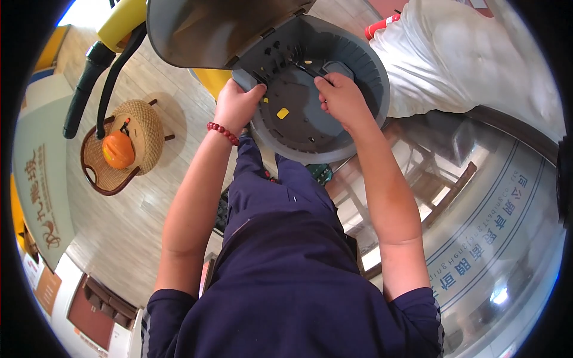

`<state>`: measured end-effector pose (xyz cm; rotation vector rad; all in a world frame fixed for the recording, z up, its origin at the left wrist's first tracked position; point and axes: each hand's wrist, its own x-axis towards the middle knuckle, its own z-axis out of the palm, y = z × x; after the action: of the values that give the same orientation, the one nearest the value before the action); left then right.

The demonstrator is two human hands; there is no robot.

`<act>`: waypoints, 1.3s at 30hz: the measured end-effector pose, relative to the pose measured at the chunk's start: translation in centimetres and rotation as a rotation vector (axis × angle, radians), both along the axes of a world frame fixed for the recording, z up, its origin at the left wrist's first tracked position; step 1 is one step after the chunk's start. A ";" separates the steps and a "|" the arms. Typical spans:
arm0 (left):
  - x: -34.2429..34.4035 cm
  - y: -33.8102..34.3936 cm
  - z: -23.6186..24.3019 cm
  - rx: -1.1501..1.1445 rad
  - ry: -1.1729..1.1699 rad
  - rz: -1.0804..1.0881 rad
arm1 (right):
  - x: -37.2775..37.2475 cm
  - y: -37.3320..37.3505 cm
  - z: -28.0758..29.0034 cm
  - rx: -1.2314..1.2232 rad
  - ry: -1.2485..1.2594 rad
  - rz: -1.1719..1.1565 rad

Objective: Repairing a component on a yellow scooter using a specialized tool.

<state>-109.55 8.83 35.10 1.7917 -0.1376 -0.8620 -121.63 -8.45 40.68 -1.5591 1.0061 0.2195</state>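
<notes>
Two bare hands are seen at work on one grey round plastic base (310,119), which is held up in front of the person's chest, above the dark blue trousers (268,191).

Nearest: a dark blue short-sleeved shirt (286,286) is seen at the lower edge, and both forearms rise from it.

Left hand (237,104): it is closed over the near left rim of the base, beside a grey tab; a red bead bracelet (222,132) is worn at the wrist.

Right hand (340,95): its fingers are curled down onto a small grey block at the middle of the base; whether the block is gripped or only pressed cannot be told.

Base: a shallow dish shape is shown, with a ribbed inner wall, small round holes, dark slots and a yellow square tag (282,113) near its middle. A dark grey curved shell (209,30) is joined to its far left side.

Signs: a glass panel (477,238) at the right is marked with blue characters inside curved blue lines. A pale grey curved board (42,179) at the left carries brown characters.

Farther off: a wicker chair (119,149) with an orange round object (117,150) on it stands on the wooden floor (149,197). A yellow and black frame (107,48) is seen at the upper left. A white cloth-covered mass (465,53) lies at the upper right.
</notes>
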 end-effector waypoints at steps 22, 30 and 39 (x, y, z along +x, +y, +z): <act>-0.1 -0.3 0.6 0.089 -0.078 -0.047 | 0.8 1.1 -1.3 0.041 -0.059 -0.034; -0.1 -0.5 1.4 0.130 -0.057 -0.055 | 0.5 0.8 -2.0 0.438 -0.082 -0.225; -0.1 -0.6 1.1 0.085 -0.032 -0.044 | 1.1 0.4 -1.9 0.037 -0.041 0.039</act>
<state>-109.66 8.18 36.20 1.8889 -0.1631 -0.8819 -120.51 -8.05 38.81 -1.5444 0.9355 0.2307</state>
